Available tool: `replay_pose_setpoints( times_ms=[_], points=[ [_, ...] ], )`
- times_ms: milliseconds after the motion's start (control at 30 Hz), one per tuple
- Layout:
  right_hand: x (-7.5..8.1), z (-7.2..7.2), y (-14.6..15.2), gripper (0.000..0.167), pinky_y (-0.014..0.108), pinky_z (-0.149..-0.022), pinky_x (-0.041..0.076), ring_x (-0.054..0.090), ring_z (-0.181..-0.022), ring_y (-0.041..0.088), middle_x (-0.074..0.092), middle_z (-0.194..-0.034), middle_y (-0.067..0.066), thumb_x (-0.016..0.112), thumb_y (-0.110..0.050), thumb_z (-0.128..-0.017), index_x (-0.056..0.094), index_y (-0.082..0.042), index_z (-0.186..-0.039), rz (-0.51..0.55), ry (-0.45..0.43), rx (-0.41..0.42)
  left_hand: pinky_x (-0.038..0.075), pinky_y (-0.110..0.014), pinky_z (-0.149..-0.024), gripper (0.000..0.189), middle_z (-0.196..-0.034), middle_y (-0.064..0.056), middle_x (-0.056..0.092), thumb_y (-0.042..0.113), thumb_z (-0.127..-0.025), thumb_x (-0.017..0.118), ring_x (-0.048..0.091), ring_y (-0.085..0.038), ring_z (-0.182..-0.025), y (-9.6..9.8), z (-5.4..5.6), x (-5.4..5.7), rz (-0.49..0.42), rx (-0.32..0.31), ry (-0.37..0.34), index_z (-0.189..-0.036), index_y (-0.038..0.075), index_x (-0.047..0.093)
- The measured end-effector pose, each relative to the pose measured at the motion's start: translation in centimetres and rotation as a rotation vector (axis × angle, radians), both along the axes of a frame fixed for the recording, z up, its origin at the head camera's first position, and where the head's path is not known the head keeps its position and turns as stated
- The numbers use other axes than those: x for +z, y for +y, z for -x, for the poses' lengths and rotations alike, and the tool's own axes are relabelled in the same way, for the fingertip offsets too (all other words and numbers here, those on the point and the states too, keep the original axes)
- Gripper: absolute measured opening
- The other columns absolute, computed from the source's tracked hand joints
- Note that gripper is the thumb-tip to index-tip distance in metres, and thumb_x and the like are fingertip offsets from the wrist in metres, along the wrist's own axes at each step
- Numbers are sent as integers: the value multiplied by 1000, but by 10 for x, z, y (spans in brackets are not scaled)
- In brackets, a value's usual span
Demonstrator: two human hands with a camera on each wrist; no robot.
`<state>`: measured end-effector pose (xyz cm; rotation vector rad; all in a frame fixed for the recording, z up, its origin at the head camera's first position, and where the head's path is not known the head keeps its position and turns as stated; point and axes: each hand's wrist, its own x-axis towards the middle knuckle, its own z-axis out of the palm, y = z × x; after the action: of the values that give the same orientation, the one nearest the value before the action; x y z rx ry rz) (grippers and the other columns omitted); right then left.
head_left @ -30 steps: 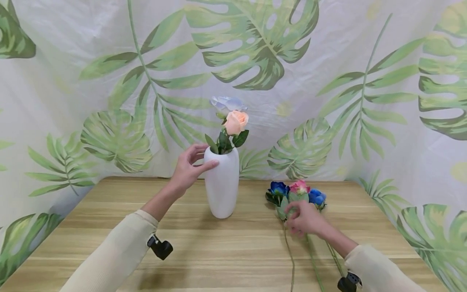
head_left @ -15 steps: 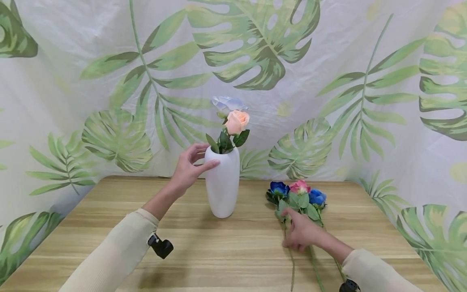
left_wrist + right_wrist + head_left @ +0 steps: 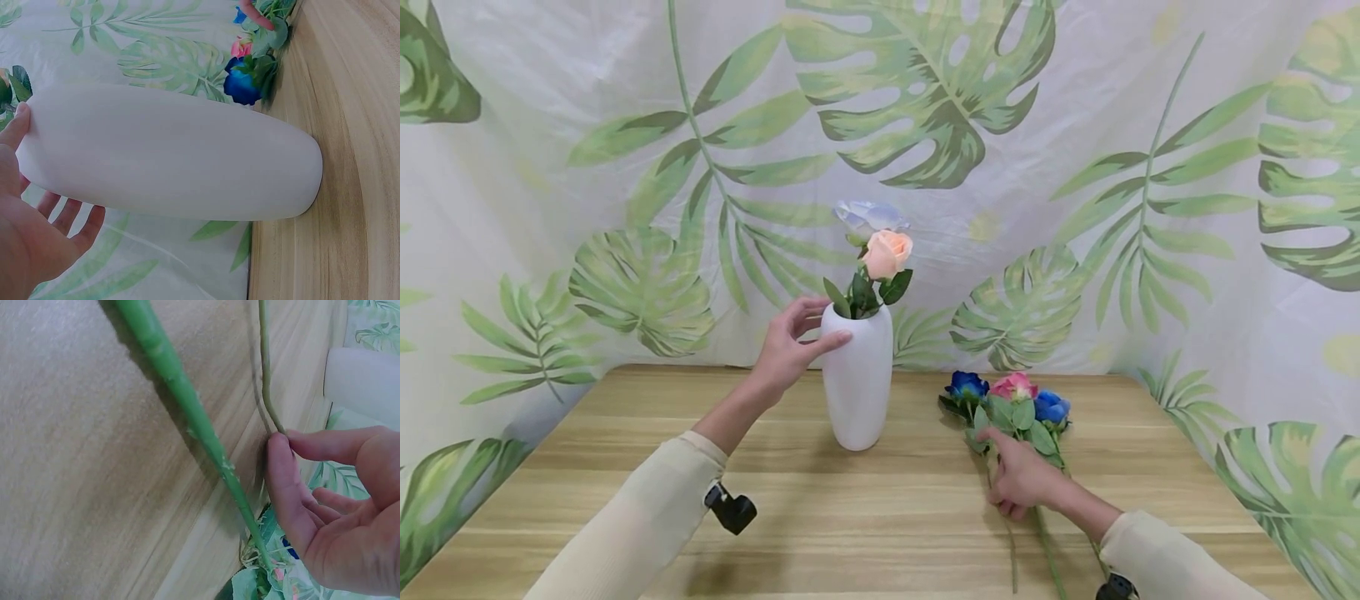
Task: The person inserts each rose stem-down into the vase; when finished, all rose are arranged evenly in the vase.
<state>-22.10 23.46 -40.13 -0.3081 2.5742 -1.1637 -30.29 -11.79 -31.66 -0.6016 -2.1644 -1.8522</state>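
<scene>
My left hand [image 3: 786,346] grips the upper left side of a tall white vase [image 3: 859,383], thumb across the front and fingers behind. The vase stands upright on the table; a peach rose [image 3: 887,253] and a pale blue flower [image 3: 868,216] rise from its mouth. On the right, my right hand [image 3: 1024,477] pinches a thin brownish-green stem [image 3: 265,369] between thumb and index finger, below the head of a dark blue rose [image 3: 967,386]. Beside that rose lie a pink flower [image 3: 1014,386] and a brighter blue flower [image 3: 1052,407], their stems partly hidden under the hand.
The wooden table [image 3: 647,408] ends at the back against a hanging cloth [image 3: 1000,208] printed with green leaves. A thicker green stem [image 3: 187,406] crosses close to the right wrist camera. Each sleeve carries a small black camera, such as the left camera [image 3: 731,508].
My right hand has dropped from the leaves to the stems and now pinches one. The dark blue rose has shifted slightly left, its stem end to the right. The left hand keeps its place on the vase.
</scene>
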Motion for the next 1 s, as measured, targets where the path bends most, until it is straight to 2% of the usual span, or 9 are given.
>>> replay_pose_setpoints(
  times_ms=[300,533,667,833,1000],
  points=[
    [1,4,1,78,40,-46,59,65,-52,25,67,-74,14,67,22,-79,44,-3,-149,64,45,-73,51,-50,-106,53,-141,-19,57,3,-92,76,57,-34,-131,0,0,-1,-6,-1,3,-138,-5,53],
    [1,9,1,71,41,-48,59,66,-54,25,66,-77,13,65,19,-83,46,-1,-148,102,122,-27,51,-50,-105,52,-143,-19,55,4,-92,76,55,-34,-132,0,0,0,-2,-6,3,-138,-5,54],
    [2,12,1,70,43,-50,61,67,-60,26,64,-82,14,65,18,-86,44,0,-151,147,143,7,53,-49,-102,53,-143,-18,55,4,-92,76,55,-35,-132,-1,0,-1,4,-6,2,-139,-4,54],
    [4,16,0,74,46,-52,61,67,-66,28,60,-87,15,62,20,-88,37,2,-156,206,160,41,54,-50,-101,52,-143,-18,55,4,-92,76,55,-35,-132,-1,0,-1,2,-8,-2,-139,-4,54],
    [8,19,-2,80,44,-54,62,65,-67,27,58,-89,16,59,23,-87,32,-1,-159,231,174,34,52,-52,-103,53,-143,-18,55,5,-92,77,55,-34,-133,-1,1,-1,2,-7,2,-139,-4,54]
  ],
)
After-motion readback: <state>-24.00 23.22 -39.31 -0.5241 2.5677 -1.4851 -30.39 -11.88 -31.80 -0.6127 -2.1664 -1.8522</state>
